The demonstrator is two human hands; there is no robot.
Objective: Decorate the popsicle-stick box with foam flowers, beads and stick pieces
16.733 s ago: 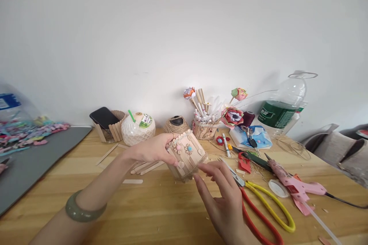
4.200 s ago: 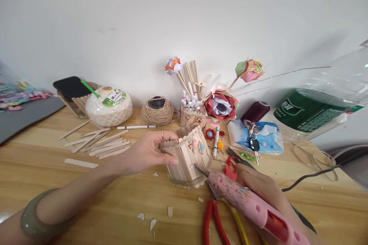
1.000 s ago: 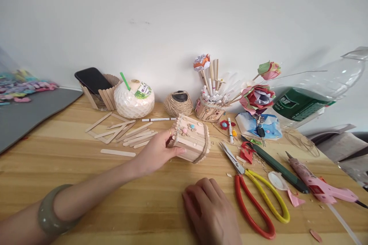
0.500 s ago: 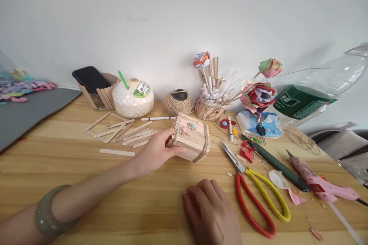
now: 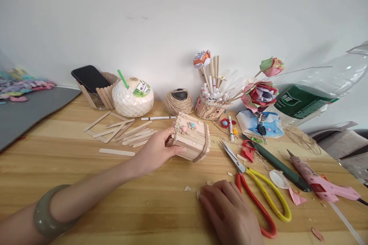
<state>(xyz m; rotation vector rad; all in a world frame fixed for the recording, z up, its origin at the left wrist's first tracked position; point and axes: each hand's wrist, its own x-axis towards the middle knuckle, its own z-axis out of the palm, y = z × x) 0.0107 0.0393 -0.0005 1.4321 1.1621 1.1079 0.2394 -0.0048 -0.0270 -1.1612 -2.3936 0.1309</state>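
My left hand (image 5: 156, 149) grips a small box made of craft sticks (image 5: 192, 138) by its left end, thumb along the lower side. The box lies tilted, with twine round its right end and pink and blue flower decorations on the upper face. My right hand (image 5: 230, 208) rests on the table with its fingers curled down; what is under them, if anything, is hidden. Small pale scraps (image 5: 187, 188) lie by its fingertips. Scissors (image 5: 243, 168) with one red and one yellow handle lie open beside it, the red handle partly behind the hand.
Loose craft sticks (image 5: 138, 137) lie left of the box. Behind stand a wrapped coconut (image 5: 132, 101), a twine ball (image 5: 178, 103) and a holder (image 5: 211, 110) with paper flowers. To the right are a green cutter (image 5: 278, 164), a pink glue gun (image 5: 319, 182) and a plastic bottle (image 5: 304, 101).
My right hand has shifted right and slightly downward, over part of the scissors' red handle. Small scraps now show where it was. My left hand and the box have stayed in place.
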